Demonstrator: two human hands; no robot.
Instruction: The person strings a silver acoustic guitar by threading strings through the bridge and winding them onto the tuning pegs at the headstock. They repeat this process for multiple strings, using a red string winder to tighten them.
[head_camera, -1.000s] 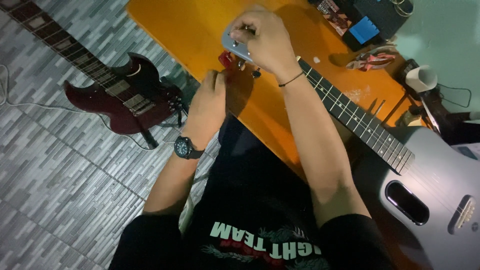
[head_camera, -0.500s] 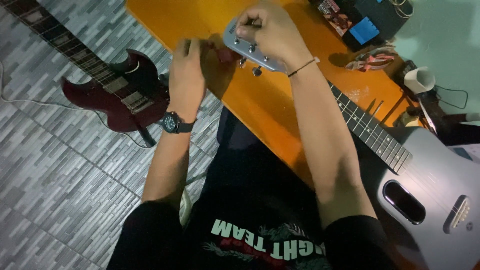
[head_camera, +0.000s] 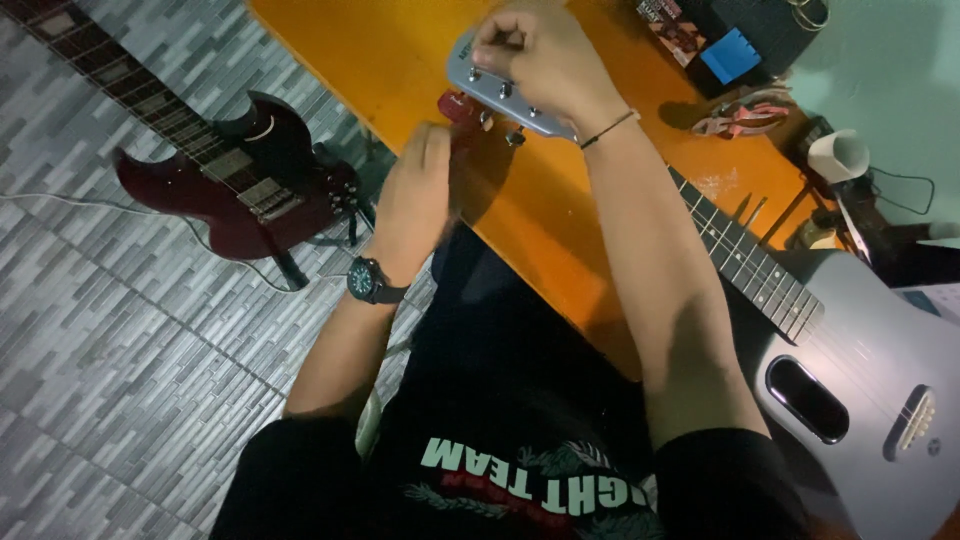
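Figure: my left hand, nearest, has its fingers closed on a small red winder just below the grey headstock. Beyond it, my right hand has fingertips pinched on a tuning peg on the headstock's far edge. I judge the pegs small, stiff and slippery; the neck, rigid, rests on the orange table.
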